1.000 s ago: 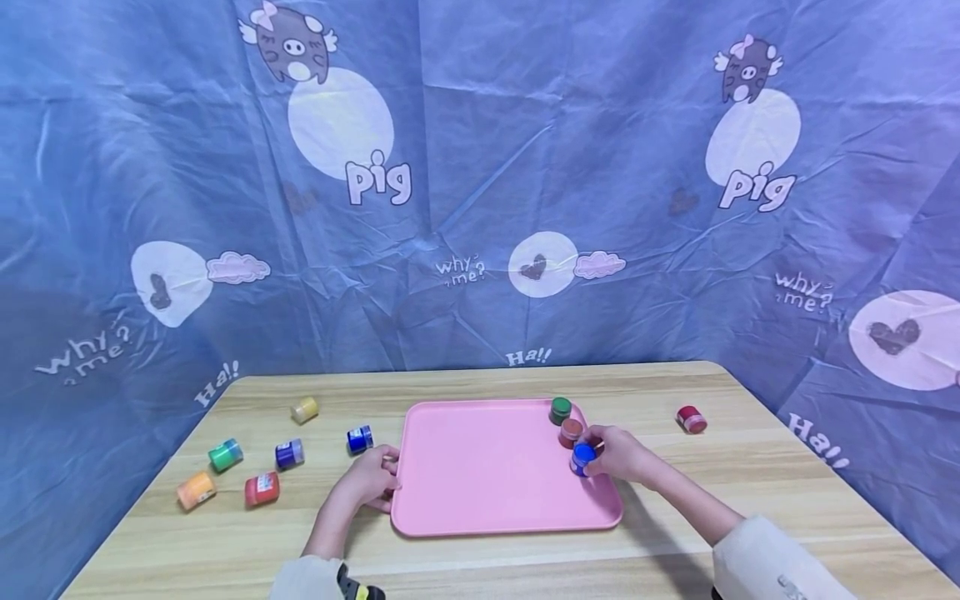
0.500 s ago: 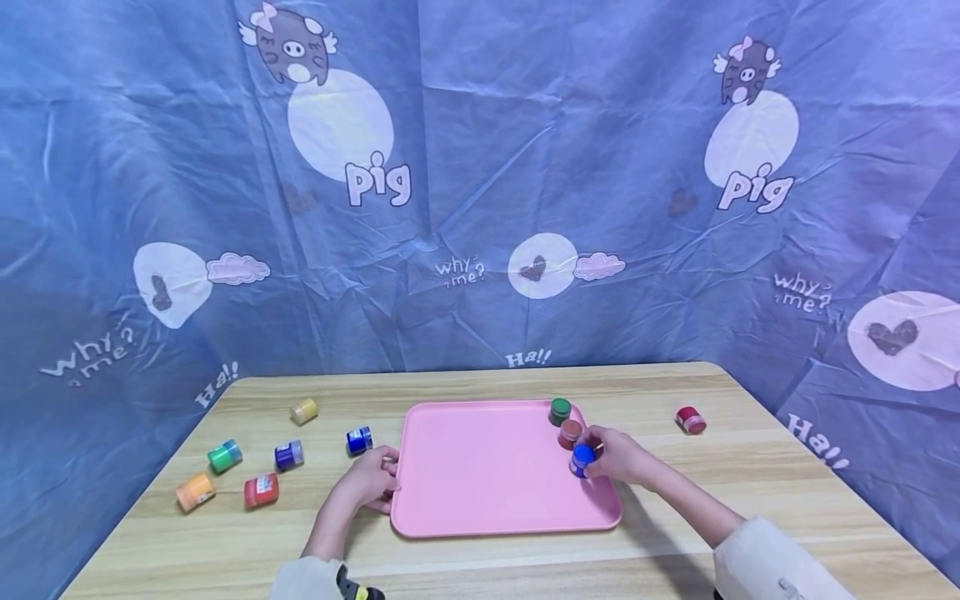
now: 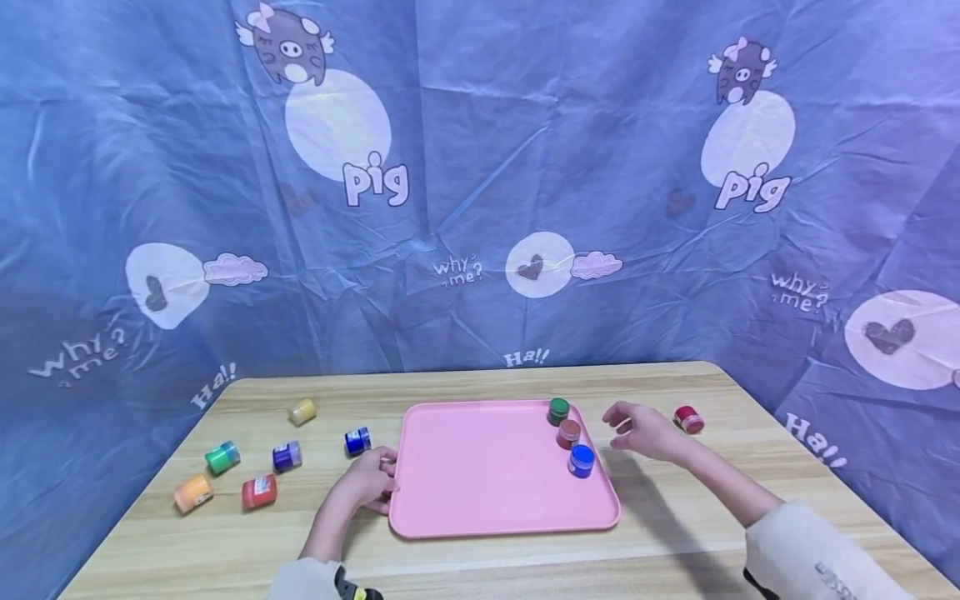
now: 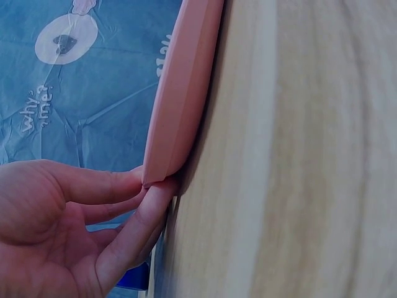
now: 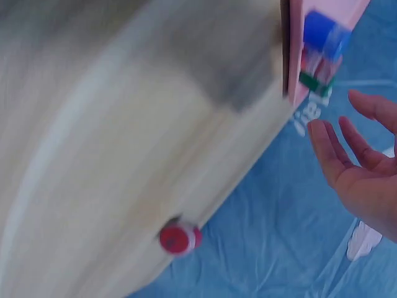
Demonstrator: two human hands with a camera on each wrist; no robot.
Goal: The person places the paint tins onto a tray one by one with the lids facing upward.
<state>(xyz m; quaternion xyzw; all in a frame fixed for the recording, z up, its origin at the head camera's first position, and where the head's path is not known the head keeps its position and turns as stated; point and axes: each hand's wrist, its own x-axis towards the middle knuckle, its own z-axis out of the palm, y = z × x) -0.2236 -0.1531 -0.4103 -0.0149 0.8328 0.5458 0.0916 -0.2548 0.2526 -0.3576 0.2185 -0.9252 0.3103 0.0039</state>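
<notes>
One hand (image 3: pixel 369 479) pinches the tray (image 3: pixel 480 471), another (image 3: pixel 647 432) hovers.

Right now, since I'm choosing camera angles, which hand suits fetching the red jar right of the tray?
Probably the right hand: empty and near the red jar; the left hand pinches the tray.

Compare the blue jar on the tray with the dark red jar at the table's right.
The blue jar stands upright; the dark red jar lies on its side. The blue jar is on the pink tray, the dark red jar directly on the table. Both are lidded and unheld.
</notes>
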